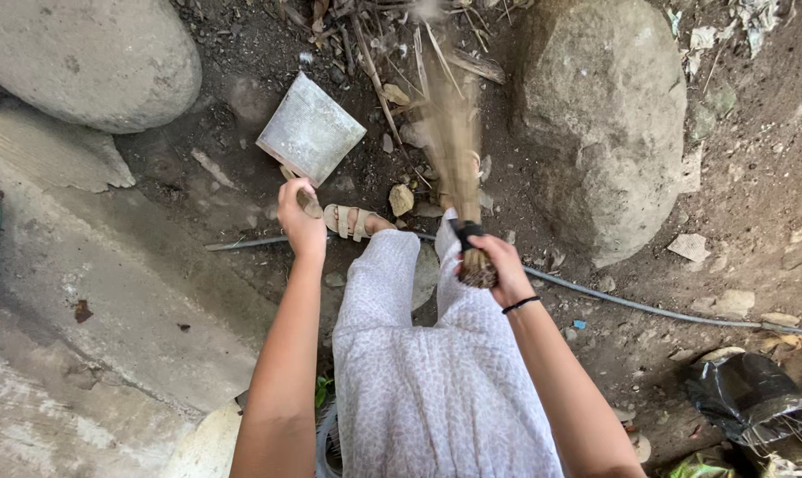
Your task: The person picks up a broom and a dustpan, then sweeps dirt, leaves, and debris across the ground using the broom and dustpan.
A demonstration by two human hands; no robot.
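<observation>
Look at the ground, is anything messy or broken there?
Yes. Dry sticks and leaves lie heaped on the dirt between the two boulders, past the metal dustpan in the left hand. The broom in the right hand is blurred. A crumpled black plastic bag lies at lower right.

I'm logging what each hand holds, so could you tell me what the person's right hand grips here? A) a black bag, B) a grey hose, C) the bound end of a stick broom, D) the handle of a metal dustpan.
C: the right hand is closed around the bound end of the stick broom, while the left hand holds the metal dustpan.
</observation>
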